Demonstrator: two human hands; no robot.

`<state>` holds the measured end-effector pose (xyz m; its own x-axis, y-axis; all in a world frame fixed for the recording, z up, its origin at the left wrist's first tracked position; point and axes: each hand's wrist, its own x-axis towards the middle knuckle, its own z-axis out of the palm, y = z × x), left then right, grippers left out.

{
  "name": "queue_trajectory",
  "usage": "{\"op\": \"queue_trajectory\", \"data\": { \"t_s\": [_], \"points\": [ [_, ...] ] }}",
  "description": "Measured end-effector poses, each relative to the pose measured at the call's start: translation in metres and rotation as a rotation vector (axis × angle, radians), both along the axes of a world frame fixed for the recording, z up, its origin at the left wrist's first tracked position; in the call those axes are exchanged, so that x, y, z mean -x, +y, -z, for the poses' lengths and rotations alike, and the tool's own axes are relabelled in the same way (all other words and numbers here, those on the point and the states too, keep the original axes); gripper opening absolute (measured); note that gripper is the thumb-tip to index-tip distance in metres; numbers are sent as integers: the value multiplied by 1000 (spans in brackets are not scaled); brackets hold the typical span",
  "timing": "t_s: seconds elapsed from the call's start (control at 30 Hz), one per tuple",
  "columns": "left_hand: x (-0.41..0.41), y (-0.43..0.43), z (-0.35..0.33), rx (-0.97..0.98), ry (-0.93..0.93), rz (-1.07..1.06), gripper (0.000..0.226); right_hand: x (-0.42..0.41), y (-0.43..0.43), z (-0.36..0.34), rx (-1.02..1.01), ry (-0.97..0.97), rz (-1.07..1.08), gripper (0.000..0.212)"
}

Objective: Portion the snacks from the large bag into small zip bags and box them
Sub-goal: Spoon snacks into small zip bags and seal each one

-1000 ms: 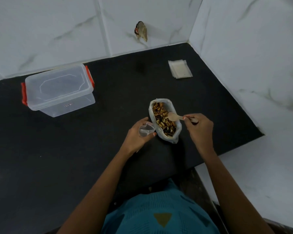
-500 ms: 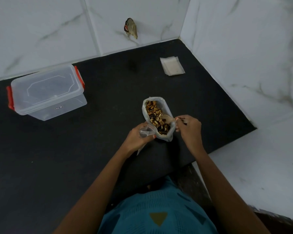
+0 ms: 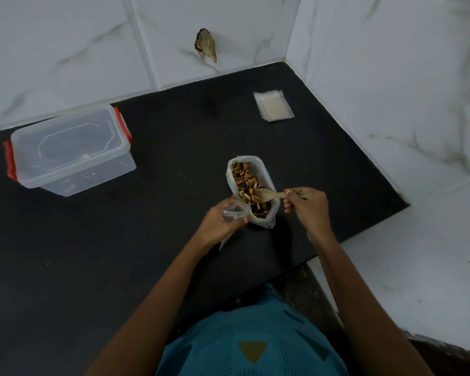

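Large bag (image 3: 266,172) stands open on the worktop (image 3: 120,253), centre-right, with snacks visible inside. Right grip (image 3: 308,210) pinches the spoon (image 3: 267,193); its bowl is on the snacks and its handle end is hidden by the fingers. Left grip (image 3: 215,226) grasps a zip bag (image 3: 234,211) against the large bag's near-left rim. The zip bag is mostly hidden by the palm, contents unreadable. Box (image 3: 71,150) lidded, far left. Spare bags (image 3: 273,105) far right, count unclear.

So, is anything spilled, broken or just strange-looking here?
The snacks all sit inside the large bag; none lie on the black counter. The one oddity is a brownish crumpled scrap clinging to the white tiled wall above the counter. What it is cannot be told.
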<state>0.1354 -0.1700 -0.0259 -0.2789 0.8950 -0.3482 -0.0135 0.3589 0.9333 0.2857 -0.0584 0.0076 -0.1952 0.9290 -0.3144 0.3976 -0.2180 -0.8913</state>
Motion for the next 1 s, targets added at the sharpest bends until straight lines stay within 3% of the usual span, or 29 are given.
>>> {"op": "queue_trajectory", "data": {
  "t_s": [0.33, 0.73, 1.0],
  "points": [
    [3, 2, 2, 15, 19, 16, 33, -3, -1, 1, 261, 136, 160, 10],
    [-1, 1, -3, 11, 41, 15, 31, 4, -10, 1, 224, 132, 142, 9],
    [3, 0, -1, 27, 57, 10, 29, -5, -7, -9, 365, 269, 228, 7]
  ]
}}
